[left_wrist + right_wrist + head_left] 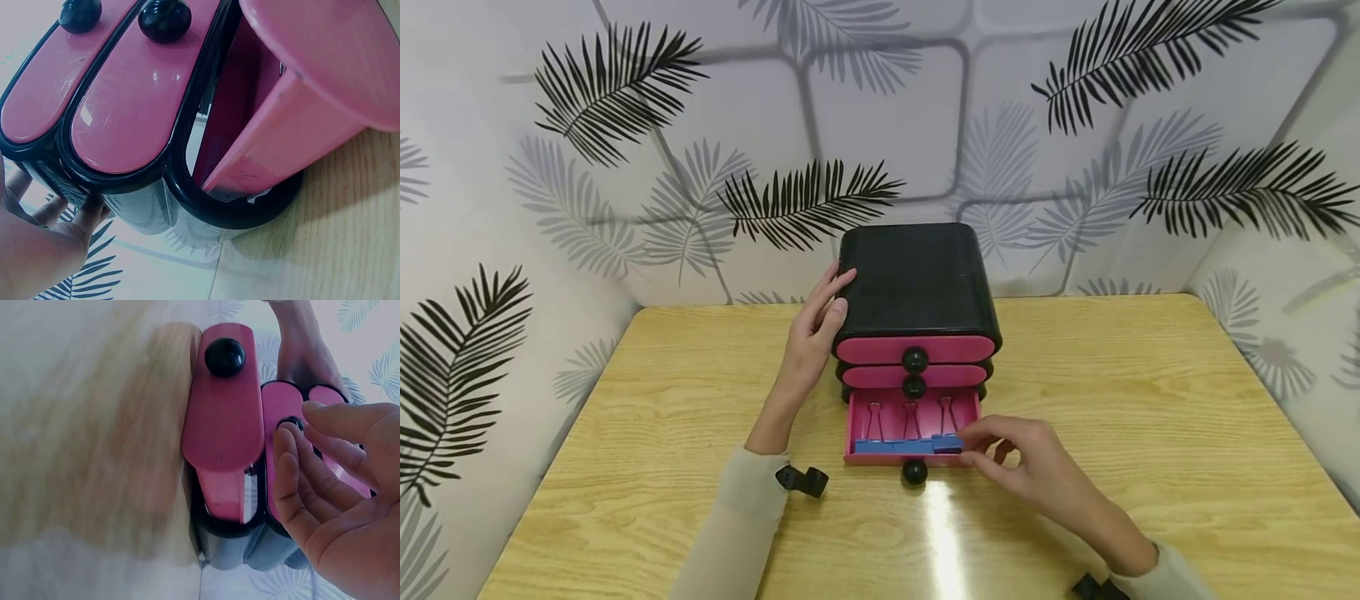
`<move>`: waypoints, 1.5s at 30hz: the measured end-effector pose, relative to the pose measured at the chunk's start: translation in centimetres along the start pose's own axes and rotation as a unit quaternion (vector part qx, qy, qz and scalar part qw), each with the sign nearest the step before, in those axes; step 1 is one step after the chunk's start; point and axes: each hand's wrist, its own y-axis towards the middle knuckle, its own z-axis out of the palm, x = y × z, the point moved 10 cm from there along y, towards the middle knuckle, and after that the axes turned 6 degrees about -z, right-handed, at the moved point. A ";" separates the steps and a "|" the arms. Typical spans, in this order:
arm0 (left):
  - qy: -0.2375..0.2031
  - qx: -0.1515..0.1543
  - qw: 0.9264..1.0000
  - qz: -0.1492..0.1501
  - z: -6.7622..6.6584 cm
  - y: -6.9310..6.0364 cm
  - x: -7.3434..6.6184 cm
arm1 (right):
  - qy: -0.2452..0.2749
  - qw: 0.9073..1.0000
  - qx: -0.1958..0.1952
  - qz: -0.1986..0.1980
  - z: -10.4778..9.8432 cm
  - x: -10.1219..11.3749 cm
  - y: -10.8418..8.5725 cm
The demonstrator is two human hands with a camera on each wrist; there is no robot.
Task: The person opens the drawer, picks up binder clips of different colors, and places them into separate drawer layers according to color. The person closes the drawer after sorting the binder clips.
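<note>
A small black drawer unit (917, 275) with pink drawer fronts stands on the table. Its bottom drawer (849, 425) is pulled out, and three blue binder clips (895, 447) lie in a row behind the drawer's front wall, wire handles pointing inward. My left hand (814, 337) rests against the unit's left side, its index finger reaching the top edge; the left wrist view shows its fingers (53, 211) along the side. At the drawer's front right corner is my right hand (1037, 462), fingers bent beside the rightmost clip. In the right wrist view, nothing shows between thumb and fingers.
Round black knobs (915, 360) stick out from the drawer fronts; the bottom knob (914, 472) projects farthest forward. The two upper drawers are closed. A wall with a leaf pattern (887, 108) rises behind the wooden table (700, 375).
</note>
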 end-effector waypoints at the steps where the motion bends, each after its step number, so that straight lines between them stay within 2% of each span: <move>1: 0.000 0.000 1.000 0.001 0.0 0.0 0.0 | 0.004 1.000 0.005 0.003 0.2 0.0 0.0; 23: -0.009 0.002 1.000 0.008 0.1 0.0 -0.2 | 0.093 0.994 0.048 0.040 5.0 0.3 -1.5; 28: -0.007 0.003 1.000 0.007 0.1 0.0 -0.3 | 0.092 0.993 0.055 0.056 5.5 0.0 -1.7; 39: -0.009 0.002 1.000 0.009 0.1 0.0 -0.2 | 0.084 0.987 0.099 0.094 7.1 -0.4 -1.0; 45: -0.006 0.000 1.000 0.006 0.0 0.1 -0.1 | 0.066 0.987 0.097 0.112 7.2 -0.8 -0.6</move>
